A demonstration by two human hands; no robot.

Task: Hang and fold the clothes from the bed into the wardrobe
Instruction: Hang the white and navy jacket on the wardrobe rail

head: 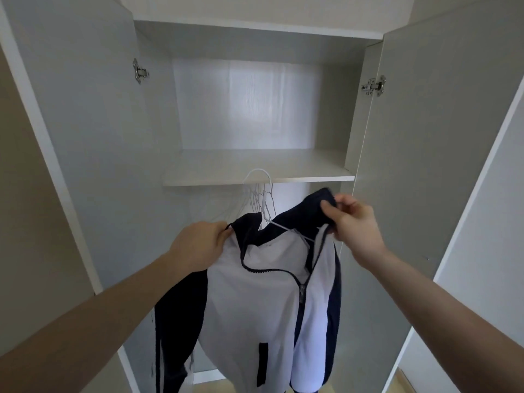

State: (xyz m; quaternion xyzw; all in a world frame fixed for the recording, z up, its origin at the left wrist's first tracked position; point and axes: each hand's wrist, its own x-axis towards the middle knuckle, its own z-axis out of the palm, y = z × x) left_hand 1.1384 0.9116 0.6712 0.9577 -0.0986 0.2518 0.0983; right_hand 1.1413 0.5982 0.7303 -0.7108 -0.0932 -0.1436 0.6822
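A white and navy zip jacket [255, 302] hangs in front of the open wardrobe [249, 168], draped on a white hanger [286, 226] whose hook rises to just below the shelf. My left hand [198, 242] grips the jacket's left shoulder by the collar. My right hand [351, 219] pinches the dark collar on the right, lifted above the hanger's arm. The zip is partly open at the chest. The rail is hidden behind the shelf's front edge.
Several empty white hangers [256, 199] hang behind the jacket under the shelf. Both wardrobe doors, left door [71, 137] and right door [442, 137], stand open at either side. The upper compartment [246, 109] holds nothing that I can see. Wooden floor shows at the bottom right.
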